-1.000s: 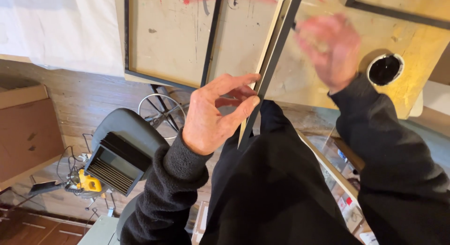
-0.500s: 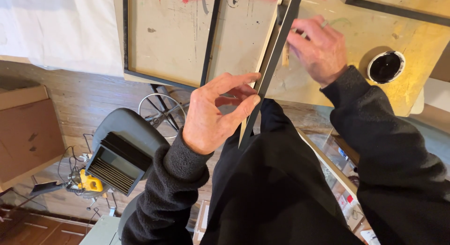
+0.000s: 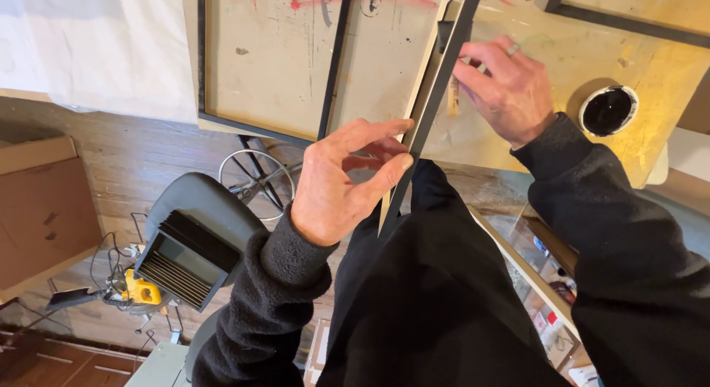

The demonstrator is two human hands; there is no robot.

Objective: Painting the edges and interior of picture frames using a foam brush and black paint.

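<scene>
Black on its face and pale wood along its back edge, the frame strip (image 3: 429, 113) stood on its narrow edge, slanting from the paint-stained workbench (image 3: 274, 69) down toward the person's dark sweatshirt. The left hand (image 3: 347, 183) pinched the strip's lower stretch, thumb above and fingers (image 3: 377, 181) curled beneath, half closed around it. The right hand (image 3: 510, 87) gripped farther up, fingertips (image 3: 467, 67) pressed against the strip's side, a small wooden sliver just below them; how tightly it clasped could not be told. The strip looked light and stiff but slender enough to flex or snap if levered from one end, so two spaced holds on its flat sides seemed the sound grip. A black round tub (image 3: 608, 110) sat well beyond the right knuckles.
</scene>
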